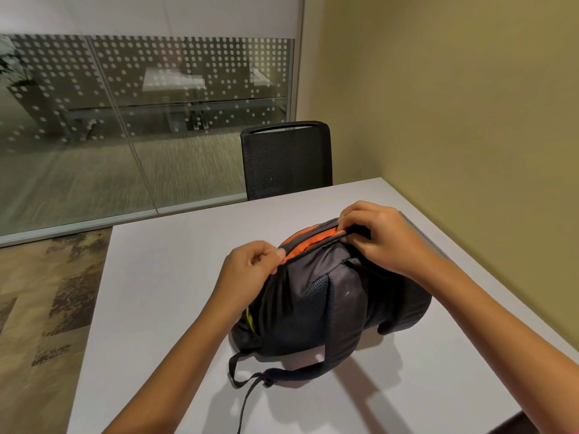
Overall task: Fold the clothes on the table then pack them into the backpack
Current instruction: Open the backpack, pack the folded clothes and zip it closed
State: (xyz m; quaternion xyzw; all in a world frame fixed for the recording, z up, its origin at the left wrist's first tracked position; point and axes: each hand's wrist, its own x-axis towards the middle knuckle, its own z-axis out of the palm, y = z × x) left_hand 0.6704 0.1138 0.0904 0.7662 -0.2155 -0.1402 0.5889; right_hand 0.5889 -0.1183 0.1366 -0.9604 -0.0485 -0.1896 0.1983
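A dark grey backpack [326, 296] lies bulging on the white table [163, 292], its straps toward me. Orange lining [308, 242] shows through a narrow gap along the top zip. My left hand [250, 264] pinches the zip edge at the left end of that gap. My right hand [376, 236] grips the top of the bag at the right end, fingers curled over the zip line. No loose clothes are visible on the table; what is inside the bag is hidden.
A black mesh chair [286, 158] stands at the table's far edge. A yellow-green wall [470, 104] runs along the right side. A glass partition [141, 120] is behind, with patterned carpet [47, 308] on the left.
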